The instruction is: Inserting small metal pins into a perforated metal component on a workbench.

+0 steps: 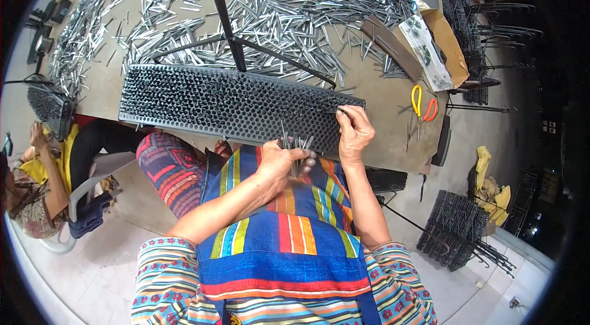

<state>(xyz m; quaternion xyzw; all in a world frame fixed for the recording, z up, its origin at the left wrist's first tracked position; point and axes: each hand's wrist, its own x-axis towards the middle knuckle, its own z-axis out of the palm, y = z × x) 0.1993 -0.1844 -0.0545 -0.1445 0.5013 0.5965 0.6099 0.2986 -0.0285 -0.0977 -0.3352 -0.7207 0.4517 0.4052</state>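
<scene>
My left hand (276, 160) is closed round a bundle of thin metal rods (297, 164), whose ends stick up past the fingers. It is just in front of the lower edge of a long black perforated panel (264, 107). Rows of round holes cover the panel, and dark pieces stand densely in its left part. Over the panel's right end, my right hand (356, 134) is pinched, thumb against fingers. Whatever lies between those fingertips is too small to make out.
Loose metal rods (276, 11) lie heaped across the table. A dark upright pole (222, 11) rises behind the panel. At right are yellow- and red-handled pliers (424, 107) and an open cardboard box (439, 48). Another person (49, 183) sits at left; black racks (458, 229) stand right.
</scene>
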